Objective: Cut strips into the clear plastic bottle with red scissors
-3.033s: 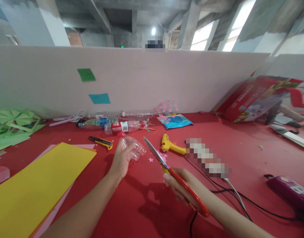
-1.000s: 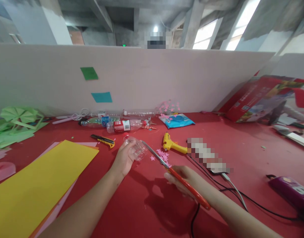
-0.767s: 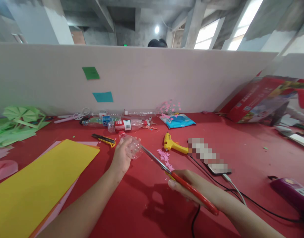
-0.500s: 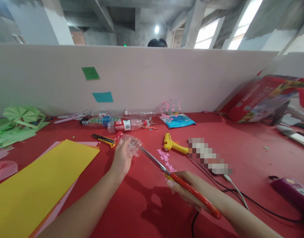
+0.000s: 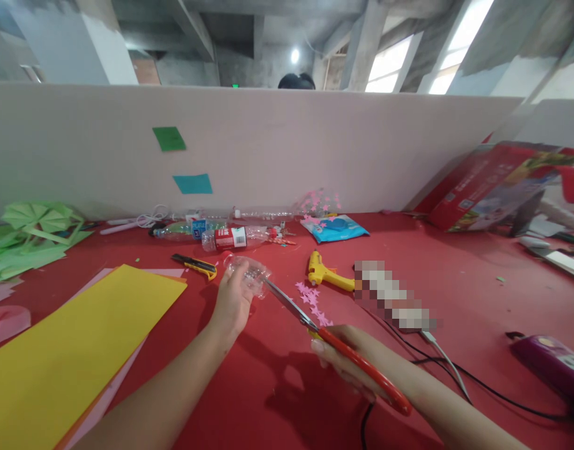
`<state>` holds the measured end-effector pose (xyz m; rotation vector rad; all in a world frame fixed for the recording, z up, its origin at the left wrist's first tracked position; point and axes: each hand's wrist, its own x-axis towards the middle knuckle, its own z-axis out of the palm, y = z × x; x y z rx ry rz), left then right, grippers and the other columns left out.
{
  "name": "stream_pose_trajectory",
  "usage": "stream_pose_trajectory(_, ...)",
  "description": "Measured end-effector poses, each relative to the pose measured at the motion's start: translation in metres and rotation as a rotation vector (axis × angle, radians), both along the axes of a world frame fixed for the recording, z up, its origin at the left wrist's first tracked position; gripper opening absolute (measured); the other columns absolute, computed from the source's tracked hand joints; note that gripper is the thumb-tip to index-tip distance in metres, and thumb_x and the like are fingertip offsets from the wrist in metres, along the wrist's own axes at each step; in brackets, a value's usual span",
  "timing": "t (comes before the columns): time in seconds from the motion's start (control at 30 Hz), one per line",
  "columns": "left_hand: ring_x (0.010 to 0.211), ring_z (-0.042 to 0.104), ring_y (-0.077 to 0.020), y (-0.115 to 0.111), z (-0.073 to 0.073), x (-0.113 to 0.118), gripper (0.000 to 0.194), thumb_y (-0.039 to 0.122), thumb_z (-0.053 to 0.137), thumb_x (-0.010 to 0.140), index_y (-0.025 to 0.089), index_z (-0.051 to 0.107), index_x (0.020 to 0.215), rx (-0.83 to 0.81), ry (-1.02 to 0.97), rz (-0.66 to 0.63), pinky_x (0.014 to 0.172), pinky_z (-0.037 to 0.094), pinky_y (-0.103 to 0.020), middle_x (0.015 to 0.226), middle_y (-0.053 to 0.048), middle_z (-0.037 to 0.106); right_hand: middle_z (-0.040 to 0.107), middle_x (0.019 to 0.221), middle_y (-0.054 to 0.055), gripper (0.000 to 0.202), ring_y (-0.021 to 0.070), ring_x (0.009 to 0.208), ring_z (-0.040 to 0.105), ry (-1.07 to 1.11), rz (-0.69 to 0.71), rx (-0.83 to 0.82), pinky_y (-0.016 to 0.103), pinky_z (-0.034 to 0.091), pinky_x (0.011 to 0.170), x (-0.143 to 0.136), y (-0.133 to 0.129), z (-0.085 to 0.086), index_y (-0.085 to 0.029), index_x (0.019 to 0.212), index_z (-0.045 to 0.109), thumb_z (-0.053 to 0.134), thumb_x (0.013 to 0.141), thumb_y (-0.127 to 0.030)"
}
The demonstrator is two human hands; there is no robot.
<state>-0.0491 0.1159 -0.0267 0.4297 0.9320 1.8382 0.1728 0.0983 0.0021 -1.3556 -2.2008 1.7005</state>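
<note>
My left hand grips a clear, crumpled plastic bottle piece with a red cap end, held just above the red table. My right hand holds red-handled scissors; their blade tips touch the right end of the bottle piece. Small pink paper stars lie on the table below the blades.
A yellow paper sheet lies at the left, green folded paper beyond it. A yellow utility knife, several bottles, a yellow glue gun, a phone on a cable, a purple device and a red box surround the hands.
The scissors have moved left and forward until the blade tips reach the bottle piece. My left hand has kept its hold, shifting slightly.
</note>
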Motion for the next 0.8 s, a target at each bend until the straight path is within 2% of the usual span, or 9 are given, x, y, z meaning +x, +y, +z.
stream_pose_trajectory(0.23, 0.072, 0.064, -0.0155, -0.004, -0.002, 0.007, 0.020, 0.028, 0.068, 0.073, 0.017, 0.057, 0.085, 0.017, 0.065, -0.045, 0.070, 0.052, -0.032, 0.078, -0.002, 0.066, 0.037, 0.045, -0.010, 0.045, 0.0049, 0.034, 0.033, 0.051, -0.051, -0.038, 0.016, 0.030, 0.035, -0.005, -0.003, -0.002, -0.020, 0.070, 0.045, 0.051, 0.084, -0.062)
stream_pose_trajectory(0.43, 0.075, 0.063, -0.0155, -0.004, -0.004, 0.007, 0.025, 0.029, 0.071, 0.071, 0.018, 0.055, 0.088, -0.009, 0.063, -0.011, 0.073, 0.051, -0.032, 0.082, -0.002, 0.065, 0.037, 0.044, -0.010, 0.045, 0.0051, 0.035, 0.034, 0.062, -0.049, -0.021, 0.016, 0.029, 0.035, -0.006, -0.002, -0.006, -0.020, 0.069, 0.046, 0.051, 0.084, -0.061)
stream_pose_trajectory(0.57, 0.074, 0.063, -0.0149, -0.004, -0.002, 0.008, 0.027, 0.030, 0.071, 0.070, 0.018, 0.054, 0.087, -0.012, 0.074, 0.015, 0.072, 0.050, -0.033, 0.080, 0.000, 0.064, 0.037, 0.045, -0.010, 0.044, 0.0049, 0.035, 0.034, 0.085, -0.101, -0.105, 0.015, 0.027, 0.034, -0.007, -0.005, -0.008, -0.020, 0.069, 0.045, 0.053, 0.084, -0.060)
stream_pose_trajectory(0.8, 0.073, 0.063, -0.0144, -0.003, -0.001, 0.005, 0.025, 0.029, 0.070, 0.069, 0.018, 0.054, 0.085, 0.005, 0.096, 0.056, 0.075, 0.051, -0.034, 0.078, 0.000, 0.064, 0.032, 0.039, -0.011, 0.041, 0.0048, 0.026, 0.031, -0.069, -0.146, -0.063, 0.015, 0.026, 0.028, -0.017, -0.011, -0.004, -0.021, 0.063, 0.039, 0.052, 0.090, -0.049)
